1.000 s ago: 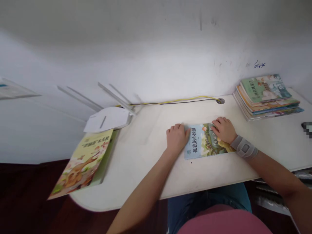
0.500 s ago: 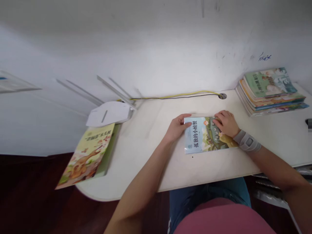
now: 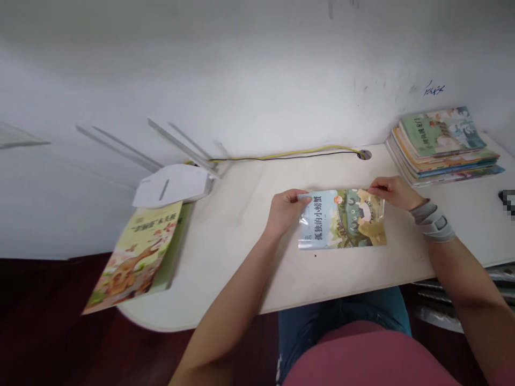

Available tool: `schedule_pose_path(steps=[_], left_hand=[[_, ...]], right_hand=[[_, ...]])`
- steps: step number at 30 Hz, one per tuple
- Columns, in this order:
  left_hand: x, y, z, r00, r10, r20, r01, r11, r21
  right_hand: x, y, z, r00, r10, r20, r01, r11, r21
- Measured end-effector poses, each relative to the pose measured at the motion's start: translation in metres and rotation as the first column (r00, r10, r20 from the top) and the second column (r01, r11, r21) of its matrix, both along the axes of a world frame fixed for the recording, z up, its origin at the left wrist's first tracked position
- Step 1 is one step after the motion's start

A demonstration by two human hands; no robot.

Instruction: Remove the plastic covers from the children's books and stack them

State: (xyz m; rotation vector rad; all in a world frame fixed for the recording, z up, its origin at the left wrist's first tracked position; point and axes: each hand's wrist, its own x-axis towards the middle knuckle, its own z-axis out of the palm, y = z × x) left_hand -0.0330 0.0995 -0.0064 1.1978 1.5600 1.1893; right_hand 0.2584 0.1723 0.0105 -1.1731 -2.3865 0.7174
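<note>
A picture book (image 3: 341, 220) with a crab on its glossy cover lies turned sideways on the white desk (image 3: 237, 225). At the book's upper left corner, my left hand (image 3: 286, 209) grips it, thumb on top of the cover. My right hand (image 3: 390, 192) pinches the upper right corner between thumb and fingers. A grey band (image 3: 434, 220) wraps my right wrist. The fingertips beneath the book are hidden.
A stack of books (image 3: 446, 145) stands at the back right. To the left, a yellow-green book (image 3: 137, 257) overhangs the desk edge beside a white router (image 3: 173, 185) with raised antennas. Cables (image 3: 277, 156) run along the wall to a hole (image 3: 364, 155).
My right hand has moved right, from lying over the cover to pinching the upper right corner, uncovering more of the crab picture. My left hand keeps its hold on the left corner.
</note>
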Motion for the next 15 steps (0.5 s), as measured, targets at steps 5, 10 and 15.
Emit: schedule_pose_path(steps=[5,10,15], left_hand=[[-0.007,0.001,-0.002,0.995,-0.081,0.065,0.078,0.996,0.053],[-0.005,0.005,-0.011,0.993,-0.093,0.072,0.097,0.994,-0.056],[0.006,0.010,-0.018,0.825,-0.083,-0.559,0.022,0.993,-0.114]], right_hand=[[0.001,-0.005,0.012,0.995,-0.079,-0.061,0.069,0.987,-0.144],[0.000,0.002,0.004,0.995,-0.090,-0.051,0.074,0.965,-0.252],[-0.009,0.013,-0.024,0.911,-0.223,0.347,0.239,0.971,-0.004]])
